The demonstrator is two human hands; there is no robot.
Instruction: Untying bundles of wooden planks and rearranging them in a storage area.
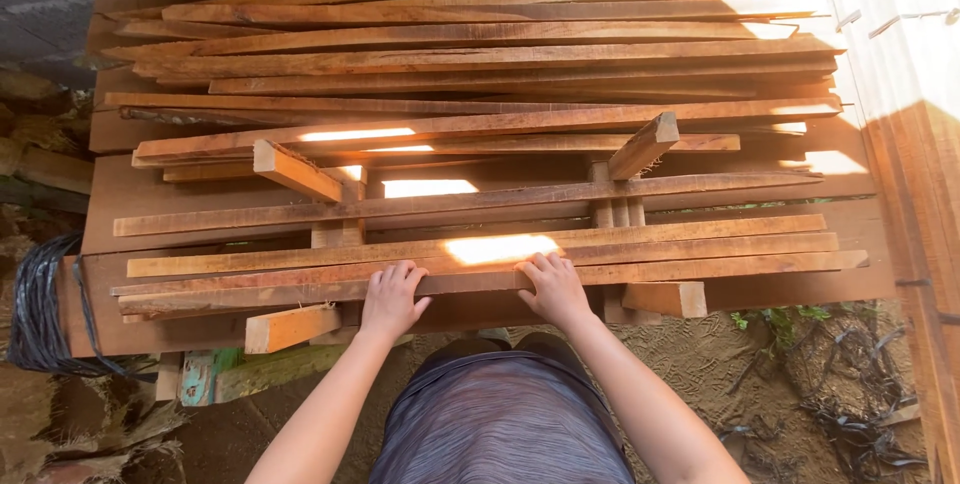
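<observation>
1. Grey ribbed fabric of the person's top [500, 424] fills the bottom centre of the frame, with both bare forearms reaching up from it.
2. The left hand [391, 296] lies palm down, fingers spread flat and curled lightly over the near edge of the long reddish-brown wooden slat [300, 289] that lies nearest the body; it rests on the wood rather than closing around it.
3. The right hand [553, 289] sits just right of centre on the same slat, fingers likewise extended and pressed on its top face, not clenched.
4. A short pale orange wooden offcut [290, 327] juts out below the slat, left of the left hand; a second stubby block [668, 297] shows right of the right hand.
5. A coil of black strapping [40, 314] hangs at the left edge.
6. Sandy ground with small green weeds [780, 319] shows at lower right.
7. Above the hands, two short angled wooden blocks [295, 171] [645, 144] stick up between the layers.
8. Farther up, the loose stack of long thin rough-sawn boards [480, 54] spans the frame, sunlit toward the upper right.
</observation>
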